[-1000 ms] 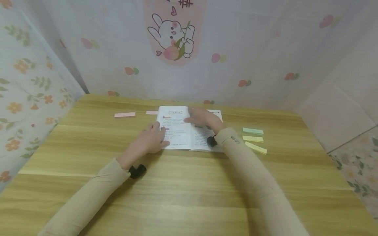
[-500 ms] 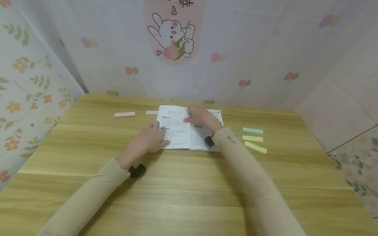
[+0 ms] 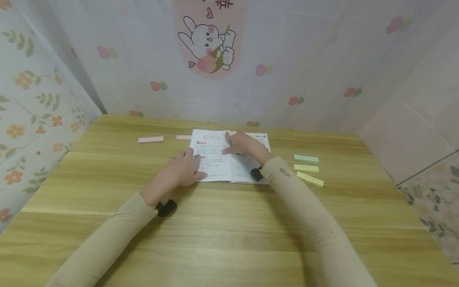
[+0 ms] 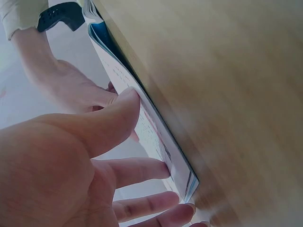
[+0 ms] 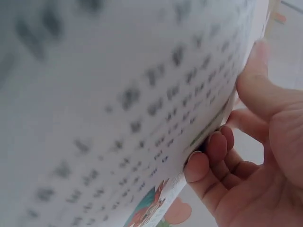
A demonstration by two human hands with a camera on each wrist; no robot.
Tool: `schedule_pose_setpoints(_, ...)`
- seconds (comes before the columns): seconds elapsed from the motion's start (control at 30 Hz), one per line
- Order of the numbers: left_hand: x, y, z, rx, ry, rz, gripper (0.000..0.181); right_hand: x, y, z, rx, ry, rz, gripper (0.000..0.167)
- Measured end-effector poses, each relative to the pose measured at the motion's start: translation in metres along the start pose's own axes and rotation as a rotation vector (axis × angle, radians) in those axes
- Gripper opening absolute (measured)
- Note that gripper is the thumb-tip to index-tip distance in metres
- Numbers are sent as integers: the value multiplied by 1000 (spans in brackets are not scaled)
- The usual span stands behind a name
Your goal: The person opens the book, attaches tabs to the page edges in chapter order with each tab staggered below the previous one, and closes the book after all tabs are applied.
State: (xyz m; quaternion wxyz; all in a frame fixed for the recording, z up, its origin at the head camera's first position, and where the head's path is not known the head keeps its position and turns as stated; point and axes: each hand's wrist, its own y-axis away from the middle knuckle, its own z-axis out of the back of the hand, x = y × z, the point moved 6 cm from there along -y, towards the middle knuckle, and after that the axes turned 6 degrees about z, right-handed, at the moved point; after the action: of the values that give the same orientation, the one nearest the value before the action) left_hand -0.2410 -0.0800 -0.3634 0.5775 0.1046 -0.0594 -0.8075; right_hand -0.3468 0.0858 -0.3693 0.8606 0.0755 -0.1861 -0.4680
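Booklet of white printed paper (image 3: 216, 165) lies spread; right hand (image 3: 245, 143) touches near its fold, perhaps flattening it, whether pinching I cannot tell; left hand (image 3: 183, 169), fingers extended, seemingly steadies its left edge; yellow wood-grain counter (image 3: 222, 231) beneath.

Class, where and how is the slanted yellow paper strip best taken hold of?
Probably by its right end: pinch the slanted yellow paper strip across its narrow width, coming from the right. That end points away from the other yellow paper strip, while the left end sits close to that strip and the right sleeve in the head view.
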Motion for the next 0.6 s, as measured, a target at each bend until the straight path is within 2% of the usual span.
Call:
schedule_pose_setpoints(0.17,1,0,-1,-1,4,3,70,6,3,-1,-13,21,87,74)
schedule_pose_setpoints(0.33,0,0,-2,6,-7,6,70,6,9,-4,16,1,78,85)
schedule_pose_setpoints(0.53,-1,-1,-3,-10,0,7,68,12,14,-5,-2,23,94,78)
schedule_pose_setpoints(0.6,-1,-1,-3,-14,-2,8,69,12,15,-7,9,14,85,81)
